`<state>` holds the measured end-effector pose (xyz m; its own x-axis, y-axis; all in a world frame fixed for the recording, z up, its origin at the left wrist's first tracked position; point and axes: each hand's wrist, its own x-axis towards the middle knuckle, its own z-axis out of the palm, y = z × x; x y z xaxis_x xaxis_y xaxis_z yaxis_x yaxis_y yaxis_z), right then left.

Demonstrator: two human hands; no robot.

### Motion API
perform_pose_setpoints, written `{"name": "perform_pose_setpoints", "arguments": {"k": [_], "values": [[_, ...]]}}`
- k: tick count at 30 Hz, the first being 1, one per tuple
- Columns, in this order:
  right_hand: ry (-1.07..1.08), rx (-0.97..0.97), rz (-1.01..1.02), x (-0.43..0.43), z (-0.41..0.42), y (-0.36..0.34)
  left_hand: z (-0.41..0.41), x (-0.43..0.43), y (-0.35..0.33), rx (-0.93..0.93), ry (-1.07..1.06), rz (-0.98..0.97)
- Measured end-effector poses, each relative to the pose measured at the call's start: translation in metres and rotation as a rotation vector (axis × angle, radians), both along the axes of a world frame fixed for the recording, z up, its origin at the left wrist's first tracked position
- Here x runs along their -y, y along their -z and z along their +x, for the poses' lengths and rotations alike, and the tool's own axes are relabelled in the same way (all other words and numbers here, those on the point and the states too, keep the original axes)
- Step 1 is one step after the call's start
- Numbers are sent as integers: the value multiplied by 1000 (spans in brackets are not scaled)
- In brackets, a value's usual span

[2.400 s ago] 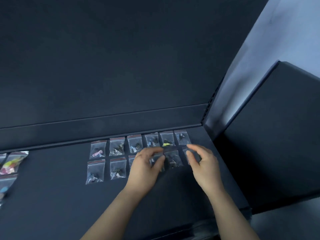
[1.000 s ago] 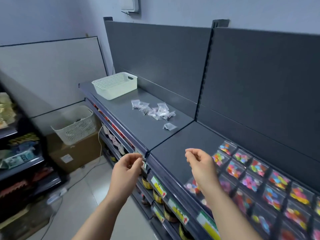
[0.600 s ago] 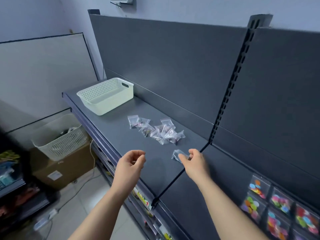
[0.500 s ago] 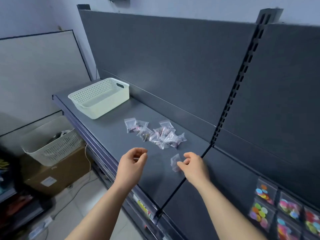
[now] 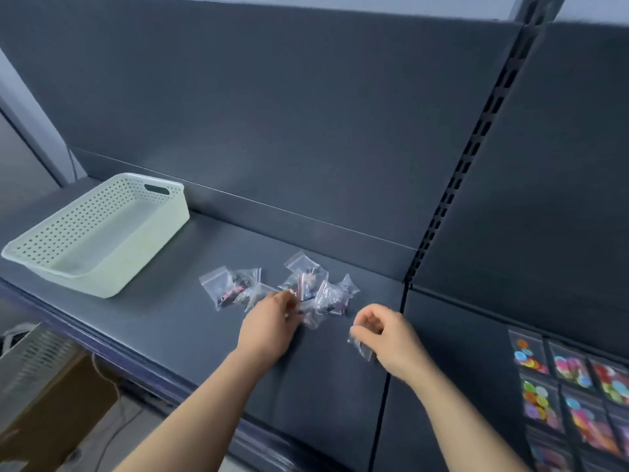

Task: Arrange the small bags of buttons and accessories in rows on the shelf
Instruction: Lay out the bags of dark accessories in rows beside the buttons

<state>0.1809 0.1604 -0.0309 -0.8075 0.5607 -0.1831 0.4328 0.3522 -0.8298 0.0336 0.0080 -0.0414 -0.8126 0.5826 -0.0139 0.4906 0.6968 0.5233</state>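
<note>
the person is picking up loose bags, the step before laying them in rows. the pile (image 5: 320,296) of little clear bags is lying in a heap on the shelf (image 5: 170,318), near the back wall. the basket (image 5: 95,233) is sitting well off to its left.

the left hand (image 5: 270,323) is reaching into the near edge of the pile. its fingers are curling in among the bags, but the back of the hand is hiding them, so i cannot tell if it is holding one yet. the right hand (image 5: 386,335) is hovering just right of the pile, and its curled fingers are pinching one bag (image 5: 361,349). i cannot tell if that bag is touching the shelf. neat rows (image 5: 571,386) of bags with bright dots are lying further right.

i am thinking the next move is getting a good hold on just one bag from the heap, not a clump, since they are lying on top of each other. then the bags are needing a bare spot, set down flat, side by side, in straight lines.
</note>
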Motion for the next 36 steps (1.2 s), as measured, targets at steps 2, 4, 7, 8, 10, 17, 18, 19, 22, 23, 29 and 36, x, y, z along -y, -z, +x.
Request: {"name": "perform_pose_setpoints", "arguments": {"k": [2, 4, 7, 8, 10, 17, 18, 19, 22, 23, 29, 36], "values": [[58, -97, 4, -1, -8, -4, -2, 7, -1, 27, 38, 79], [71, -98, 74, 2, -20, -8, -4, 15, -2, 161, 63, 205], [26, 29, 245, 6, -42, -6, -8, 25, -10, 490, 31, 435], [5, 95, 320, 6, -48, -4, -11, 26, -14, 591, 4, 505], [12, 186, 387, 8, -55, 0, -18, 21, -24, 745, -48, 607], [176, -66, 109, -5, -41, 3, -45, -23, -28, 476, 1, 251], [191, -83, 97, -8, -41, 2, -47, -29, -23, 340, 54, 122], [204, -94, 87, -11, -42, 1, -47, -34, -19, 238, 99, 27], [216, -90, 73, -17, -51, 1, -47, -36, -12, 131, 159, -3], [217, -63, 74, -18, -56, 2, -46, -33, -11, 128, 157, 46], [309, 6, 71, -17, -73, 1, -41, -5, -20, 439, 37, 399], [530, -292, -215, -2, -10, -30, -8, -2, -48, 864, 7, 737]]}}
